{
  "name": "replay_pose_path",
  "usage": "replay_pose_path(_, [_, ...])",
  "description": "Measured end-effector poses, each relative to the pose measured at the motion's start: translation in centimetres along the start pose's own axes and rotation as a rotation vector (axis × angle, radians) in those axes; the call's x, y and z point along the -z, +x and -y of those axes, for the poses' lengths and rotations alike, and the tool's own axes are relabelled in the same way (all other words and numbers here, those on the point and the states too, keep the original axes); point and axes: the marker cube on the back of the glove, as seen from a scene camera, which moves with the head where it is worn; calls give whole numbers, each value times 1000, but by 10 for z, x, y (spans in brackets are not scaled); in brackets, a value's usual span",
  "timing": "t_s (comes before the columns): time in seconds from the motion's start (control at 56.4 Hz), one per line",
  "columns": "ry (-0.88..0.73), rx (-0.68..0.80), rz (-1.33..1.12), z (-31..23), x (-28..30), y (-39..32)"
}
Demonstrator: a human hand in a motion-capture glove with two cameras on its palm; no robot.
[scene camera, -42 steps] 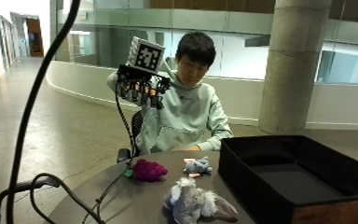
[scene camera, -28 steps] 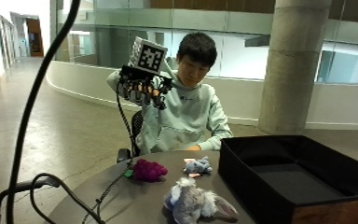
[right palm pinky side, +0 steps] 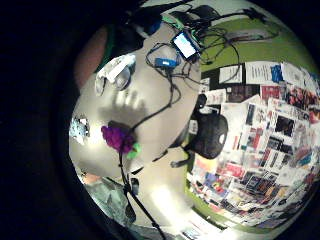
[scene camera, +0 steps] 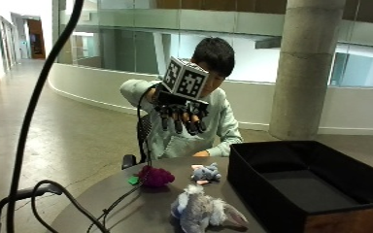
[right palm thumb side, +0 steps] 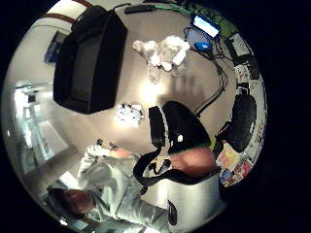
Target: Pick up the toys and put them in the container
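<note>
Three toys lie on the round grey table [scene camera: 135, 208]. A purple plush [scene camera: 154, 177] [right palm pinky side: 118, 137] sits at the left. A small grey and blue toy [scene camera: 206, 173] [right palm thumb side: 129, 114] lies near the container's corner. A larger grey and white plush [scene camera: 202, 211] [right palm thumb side: 163, 52] lies at the front. The black container [scene camera: 303, 184] [right palm thumb side: 90, 58] stands at the right with nothing in it. My gloved right hand [scene camera: 181, 116] hangs in the air well above the purple plush, fingers pointing down and relaxed, holding nothing.
A black cable [scene camera: 118, 204] runs across the table beside the purple plush. The person's bare left hand [scene camera: 201, 154] rests at the table's far edge. A phone and small devices [right palm pinky side: 184, 45] lie at the table's near side.
My gloved hand has come forward and lower, from beside the shoulder to in front of the chest, now above the toys. The toys and container have not moved.
</note>
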Motion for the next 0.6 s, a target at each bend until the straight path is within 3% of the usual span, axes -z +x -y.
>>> replay_pose_path(0.301, [36,45,63,79,-21,-36])
replay_pose_path(0.602, [-36,17,213,138,-120,-46])
